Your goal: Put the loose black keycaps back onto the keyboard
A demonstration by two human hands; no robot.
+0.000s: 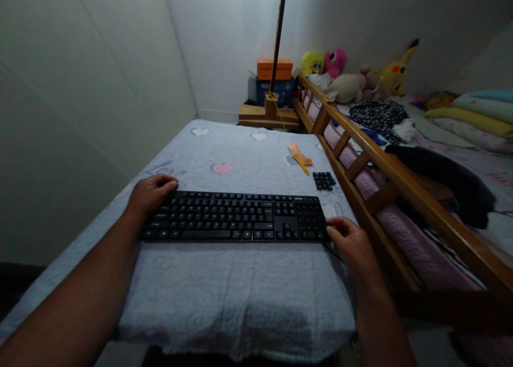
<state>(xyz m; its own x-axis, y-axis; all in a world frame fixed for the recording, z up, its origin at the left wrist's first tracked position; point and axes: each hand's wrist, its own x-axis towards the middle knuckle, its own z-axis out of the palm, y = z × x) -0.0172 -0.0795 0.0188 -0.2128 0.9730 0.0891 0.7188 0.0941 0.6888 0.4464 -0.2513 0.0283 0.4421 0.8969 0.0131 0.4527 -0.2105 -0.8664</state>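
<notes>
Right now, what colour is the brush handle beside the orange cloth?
Yellow, best in the head view.

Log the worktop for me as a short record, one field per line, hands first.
left hand: at the far left corner of the keyboard, grip unclear
right hand: fingertips at its right edge, grip unclear
keyboard: black, flat on the light cloth, spacebar side nearest the person
small black pieces: grouped beyond the keyboard's right end
brush: yellow handle, partly over an orange cloth
right side: wooden rail
</notes>
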